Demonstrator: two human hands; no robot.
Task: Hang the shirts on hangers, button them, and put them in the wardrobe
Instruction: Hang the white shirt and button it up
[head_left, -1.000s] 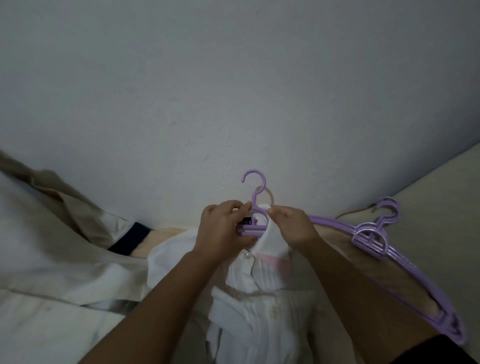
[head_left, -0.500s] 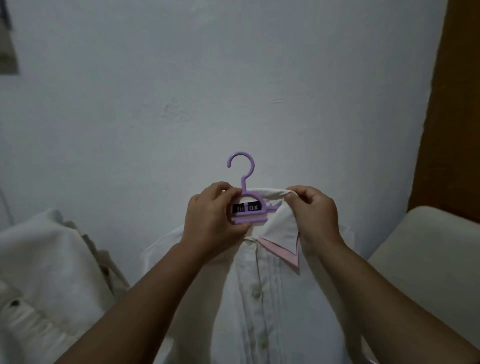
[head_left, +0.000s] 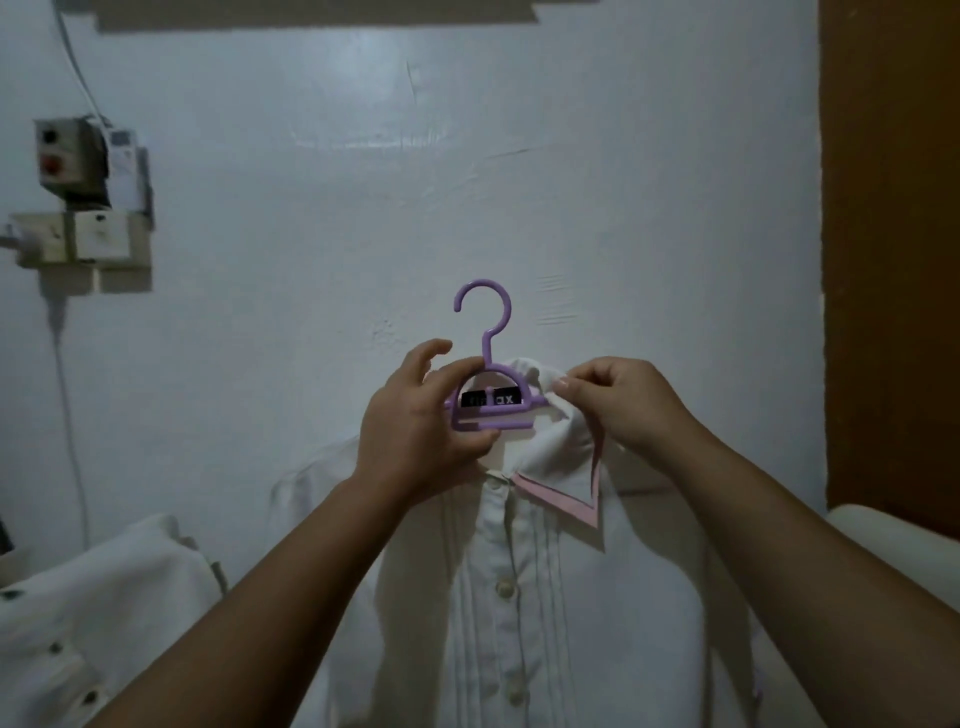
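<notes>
Shirt (head_left: 524, 613) hangs on hanger (head_left: 491, 400), held up before wall. Your left hand (head_left: 415, 431) grips hanger neck; right hand (head_left: 618, 400) pinches collar (head_left: 561, 457). Keep hanger level, flatten collar, check btns closed.

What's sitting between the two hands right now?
In the head view, the purple hanger's neck frame and the white shirt's black collar label lie between the left hand and right hand.

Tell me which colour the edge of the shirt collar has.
Pink, along the collar edge of the white shirt, seen best in the head view.
</notes>
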